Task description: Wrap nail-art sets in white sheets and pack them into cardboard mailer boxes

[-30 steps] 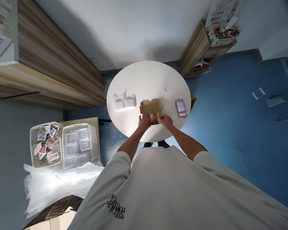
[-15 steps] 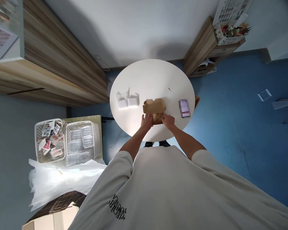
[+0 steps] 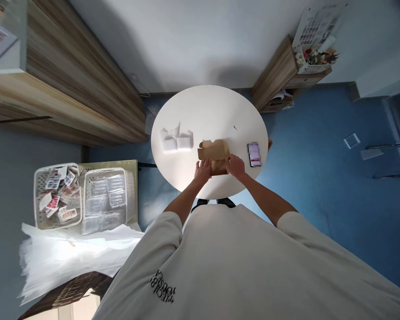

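Observation:
A brown cardboard box (image 3: 214,151) stands near the front of the round white table (image 3: 206,106), its lid raised on the far side. My left hand (image 3: 203,169) grips the box's left wall, fingers bent over it. At the right end, my right hand (image 3: 235,166) is closed on the box's edge, its fingertips by the side flap. What lies inside the box is hard to make out. Left of it sit two white wrapped packets (image 3: 176,141). To the right lies a phone (image 3: 254,154) with a lit, blurred screen.
A small dark thin object (image 3: 235,127) lies on the table's far right. At the left, a white basket of small printed packs (image 3: 59,195) stands beside a basket of clear plastic cases (image 3: 105,200). White sheets (image 3: 73,244) lie in front. A wooden cabinet (image 3: 273,75) stands beyond the table.
My right hand has moved from the box's near right corner up along its right end, and the side flap there has gone inward. My left hand stays on the left wall.

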`<control>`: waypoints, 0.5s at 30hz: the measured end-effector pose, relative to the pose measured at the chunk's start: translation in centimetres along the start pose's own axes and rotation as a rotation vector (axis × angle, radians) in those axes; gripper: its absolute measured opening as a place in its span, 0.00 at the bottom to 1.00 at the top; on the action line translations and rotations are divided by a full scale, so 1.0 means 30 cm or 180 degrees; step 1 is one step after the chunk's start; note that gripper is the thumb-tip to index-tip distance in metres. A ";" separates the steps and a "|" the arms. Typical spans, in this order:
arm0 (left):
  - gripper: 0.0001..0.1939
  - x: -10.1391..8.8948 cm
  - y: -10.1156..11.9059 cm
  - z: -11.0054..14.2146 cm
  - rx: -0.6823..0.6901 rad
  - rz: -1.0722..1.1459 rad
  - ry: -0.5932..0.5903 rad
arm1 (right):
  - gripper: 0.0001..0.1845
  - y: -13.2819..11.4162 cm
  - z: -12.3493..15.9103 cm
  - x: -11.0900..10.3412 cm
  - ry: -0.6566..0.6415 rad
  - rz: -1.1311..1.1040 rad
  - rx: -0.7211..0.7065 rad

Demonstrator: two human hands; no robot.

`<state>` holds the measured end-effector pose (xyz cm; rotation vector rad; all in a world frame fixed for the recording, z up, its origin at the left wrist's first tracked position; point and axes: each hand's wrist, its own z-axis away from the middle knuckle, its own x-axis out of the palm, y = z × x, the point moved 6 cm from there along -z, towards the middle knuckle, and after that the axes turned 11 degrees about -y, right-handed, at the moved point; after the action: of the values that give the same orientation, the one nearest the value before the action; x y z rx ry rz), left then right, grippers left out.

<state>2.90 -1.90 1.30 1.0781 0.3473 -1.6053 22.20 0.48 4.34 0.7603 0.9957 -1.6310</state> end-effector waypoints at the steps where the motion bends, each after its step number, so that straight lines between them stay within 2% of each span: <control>1: 0.55 -0.001 0.001 0.002 0.0012 0.0008 0.0018 | 0.17 -0.028 -0.020 -0.022 0.0072 -0.0039 -0.0095; 5: 0.55 -0.009 0.002 0.006 0.0016 0.0089 -0.0002 | 0.15 -0.140 -0.136 -0.080 0.0096 -0.0424 -0.0422; 10: 0.54 -0.018 -0.002 0.009 0.0056 0.0204 0.0050 | 0.14 -0.235 -0.282 -0.072 -0.0287 -0.0674 -0.0720; 13: 0.53 -0.017 -0.007 0.012 0.0017 0.0200 0.0061 | 0.13 -0.256 -0.304 -0.037 -0.0596 -0.0491 -0.0871; 15: 0.52 -0.015 -0.008 0.014 -0.0007 0.0196 0.0044 | 0.14 -0.253 -0.276 -0.005 -0.0838 -0.0266 -0.1062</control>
<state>2.48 -1.84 1.79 1.0886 0.3219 -1.5431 14.95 8.85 2.47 0.2752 1.0814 -1.5351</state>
